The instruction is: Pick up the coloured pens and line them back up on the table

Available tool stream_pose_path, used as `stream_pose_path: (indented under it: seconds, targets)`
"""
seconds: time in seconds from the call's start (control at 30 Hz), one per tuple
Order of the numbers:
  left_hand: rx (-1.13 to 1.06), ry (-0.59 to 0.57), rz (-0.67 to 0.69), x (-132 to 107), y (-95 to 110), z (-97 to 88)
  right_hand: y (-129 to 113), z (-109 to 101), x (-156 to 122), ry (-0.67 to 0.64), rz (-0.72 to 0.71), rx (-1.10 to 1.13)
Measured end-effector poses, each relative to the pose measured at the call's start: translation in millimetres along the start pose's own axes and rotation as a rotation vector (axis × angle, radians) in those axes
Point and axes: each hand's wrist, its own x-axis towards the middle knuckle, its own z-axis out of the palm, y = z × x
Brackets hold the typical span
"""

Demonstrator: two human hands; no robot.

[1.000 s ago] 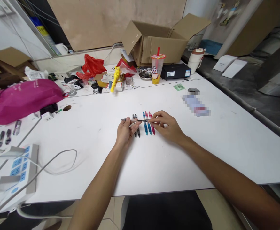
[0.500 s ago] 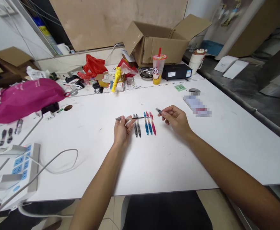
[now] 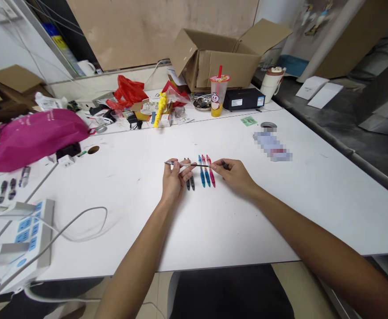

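Observation:
My left hand [image 3: 173,182] is closed around a thin pen body with its dark refill [image 3: 187,165] held level above the white table [image 3: 147,212]. My right hand [image 3: 234,176] pinches the refill's right end and keeps a small dark pen piece [image 3: 226,166] in its fingers. Beneath them lies a row of pens on the table: two black pens [image 3: 190,182], two blue pens [image 3: 203,173] and a pink pen [image 3: 211,174], side by side.
A pink bag [image 3: 31,137] and a power strip [image 3: 24,235] with cables sit at the left. At the back stand an open cardboard box [image 3: 214,57], a drink cup [image 3: 218,95], a black box [image 3: 243,98] and red bags [image 3: 127,91]. A blurred card [image 3: 272,146] lies to the right.
My right hand had pulled away to the right with the dark pen piece, then came back to the refill's end. My left hand has stayed in place holding the pen body.

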Motion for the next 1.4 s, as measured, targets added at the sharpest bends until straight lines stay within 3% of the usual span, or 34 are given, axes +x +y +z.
stream_pose_path:
  seconds: [0.2, 0.6, 1.4]
  targets:
    - [0.023, 0.017, 0.015, -0.2, -0.1, 0.8, 1.3, 0.7, 0.8, 0.072, 0.003, -0.007]
    - [0.050, 0.256, 0.123, 4.5, 12.5, -7.9, 0.7, -9.5, 5.3, 0.160, 0.031, -0.012]
    - [0.023, 0.134, 0.060, 0.6, 1.9, -0.5, -2.6, -6.5, 2.6, 0.124, -0.005, -0.033]
